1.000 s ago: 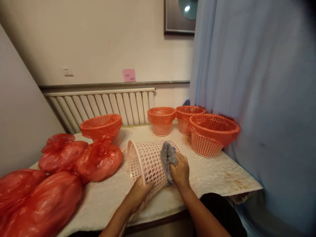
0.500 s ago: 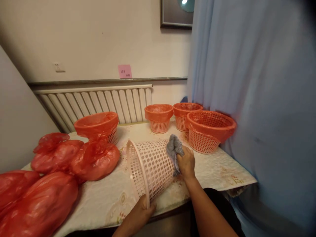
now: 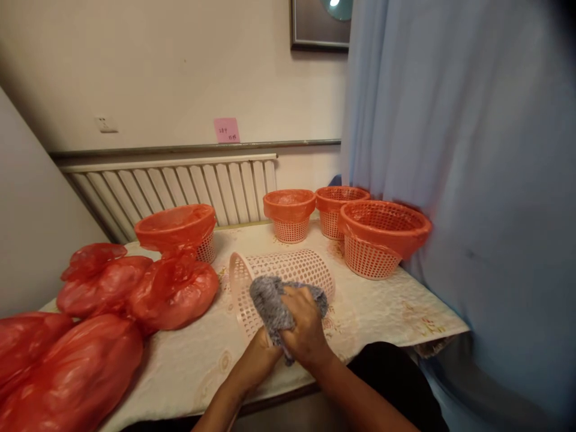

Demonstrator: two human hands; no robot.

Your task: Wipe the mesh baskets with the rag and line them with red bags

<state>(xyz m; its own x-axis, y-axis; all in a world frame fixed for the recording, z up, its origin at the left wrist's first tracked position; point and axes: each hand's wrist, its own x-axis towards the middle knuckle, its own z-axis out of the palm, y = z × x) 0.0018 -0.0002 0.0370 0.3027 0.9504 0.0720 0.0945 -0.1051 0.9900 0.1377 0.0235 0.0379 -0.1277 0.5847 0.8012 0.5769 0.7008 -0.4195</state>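
A pale pink plastic wastebasket (image 3: 297, 267) with round holes lies on its side on the table, its mouth turned left. My left hand (image 3: 258, 357) grips the near side of its rim; the fingertips are partly hidden by a cloth. My right hand (image 3: 303, 327) is closed around that grey fluffy cloth (image 3: 272, 300), pressed against the basket's side near the rim, right beside my left hand. The cloth covers part of the basket's rim and wall.
Behind stand several baskets lined with red bags: one at the left (image 3: 175, 225), one in the middle (image 3: 290, 207), and a large one (image 3: 382, 234) at the right. Filled red plastic bags (image 3: 90, 360) crowd the left. A blue curtain (image 3: 472, 210) borders the patterned tablecloth (image 3: 405, 312).
My right hand has moved the cloth left and nearer, from the basket's base end to its rim by my left hand. The left hand keeps its hold.
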